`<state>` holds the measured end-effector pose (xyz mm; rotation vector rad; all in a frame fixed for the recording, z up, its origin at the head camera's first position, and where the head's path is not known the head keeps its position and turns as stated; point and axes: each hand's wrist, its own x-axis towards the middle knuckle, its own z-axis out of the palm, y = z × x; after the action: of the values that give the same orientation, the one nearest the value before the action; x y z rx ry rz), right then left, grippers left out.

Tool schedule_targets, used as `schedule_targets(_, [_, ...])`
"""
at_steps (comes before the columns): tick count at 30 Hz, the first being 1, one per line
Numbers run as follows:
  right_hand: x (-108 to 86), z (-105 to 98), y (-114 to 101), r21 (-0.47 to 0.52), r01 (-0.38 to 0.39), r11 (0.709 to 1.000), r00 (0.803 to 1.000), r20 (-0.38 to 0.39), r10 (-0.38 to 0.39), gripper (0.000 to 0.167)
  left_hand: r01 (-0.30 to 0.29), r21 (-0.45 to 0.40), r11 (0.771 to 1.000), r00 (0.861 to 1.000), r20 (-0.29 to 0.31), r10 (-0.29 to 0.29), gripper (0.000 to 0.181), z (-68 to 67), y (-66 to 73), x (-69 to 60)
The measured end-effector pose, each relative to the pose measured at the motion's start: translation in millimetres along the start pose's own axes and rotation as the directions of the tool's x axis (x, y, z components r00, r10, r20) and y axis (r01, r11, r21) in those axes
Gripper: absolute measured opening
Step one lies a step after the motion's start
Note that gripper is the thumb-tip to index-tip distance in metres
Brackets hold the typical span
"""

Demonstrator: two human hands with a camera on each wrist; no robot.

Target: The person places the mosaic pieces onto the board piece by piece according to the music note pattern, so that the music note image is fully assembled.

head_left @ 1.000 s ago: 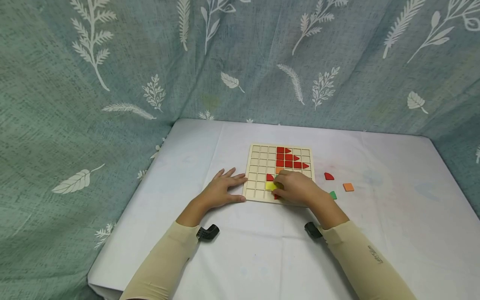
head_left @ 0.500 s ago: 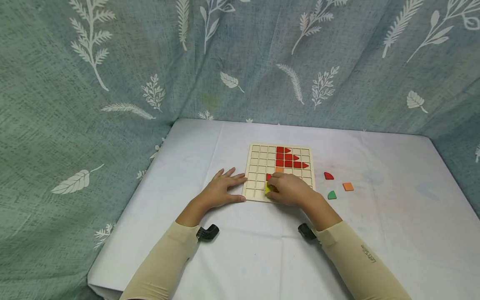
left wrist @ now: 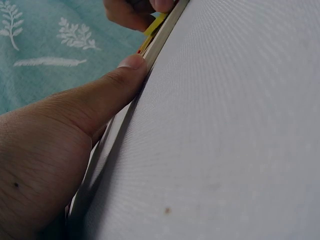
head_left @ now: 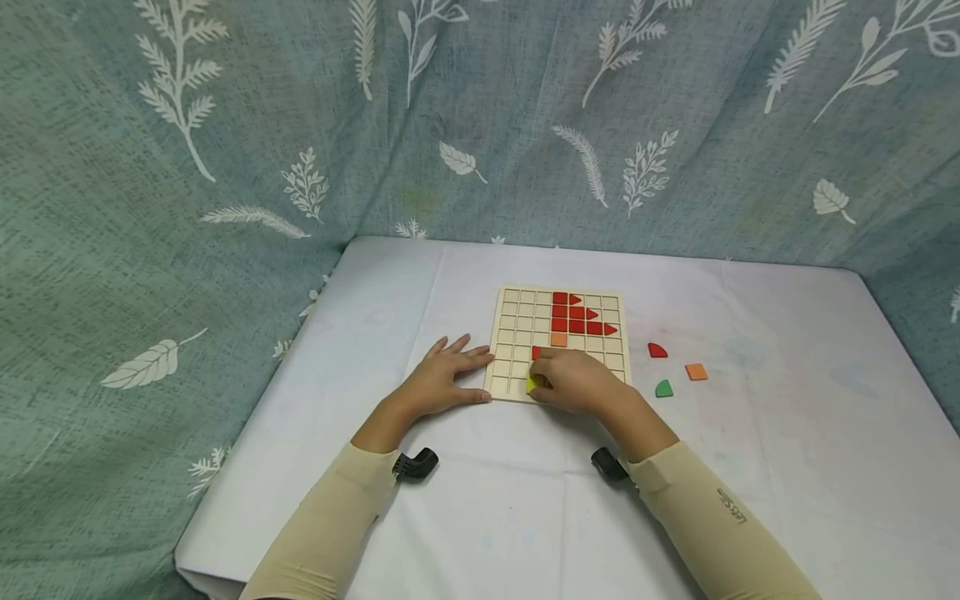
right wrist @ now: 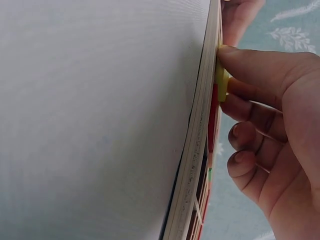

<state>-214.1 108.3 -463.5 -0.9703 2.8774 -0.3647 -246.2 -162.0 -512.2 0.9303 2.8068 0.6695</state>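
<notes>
A pale wooden grid board [head_left: 517, 315] lies on the table. My left hand [head_left: 444, 379] rests beside it, fingers spread, with fingertips and thumb touching its left edge. Over the board's lower part, my right hand [head_left: 576, 382] pinches a yellow tile [right wrist: 222, 85] between thumb and fingers; the tile's full shape is hidden. Just beyond those fingers shows part of a red tile [head_left: 536, 353]. Farther up the grid, several red tiles [head_left: 559, 312] form rows with pointed right ends, above an orange square [head_left: 558, 340]. My right hand covers other cells.
Right of the board lie a loose red quarter-round piece [head_left: 657, 351], an orange square tile [head_left: 696, 372] and a green quarter-round piece [head_left: 664, 389]. White cloth covers the table [head_left: 450, 525]. A leaf-patterned curtain [head_left: 510, 125] hangs behind and at the left.
My right hand has shifted left and slightly nearer over the yellow tile, which is now mostly covered by the fingers. The loose green piece has come fully into sight. My left hand stays put.
</notes>
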Motion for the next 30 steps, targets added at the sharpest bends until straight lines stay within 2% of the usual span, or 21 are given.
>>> schedule_targets(7, [-0.4, -0.3, 0.0, -0.02, 0.006, 1.0, 1.0, -0.007, -0.006, 0.017, 0.0, 0.008, 1.0, 1.0, -0.012, 0.001, 0.084, -0.3, 1.7, 0.4])
schedule_targets(14, [-0.8, -0.2, 0.3, 0.003, -0.02, 1.0, 1.0, 0.004, 0.02, 0.024, 0.009, 0.005, 1.0, 1.0, -0.004, -0.009, 0.084, 0.4, 1.9, -0.2])
schedule_targets(30, [-3.3, -0.4, 2.1, 0.01, 0.01, 1.0, 1.0, -0.015, -0.009, 0.019, 0.006, -0.002, 1.0, 1.0, -0.005, -0.006, 0.084, -0.4, 1.2, 0.1])
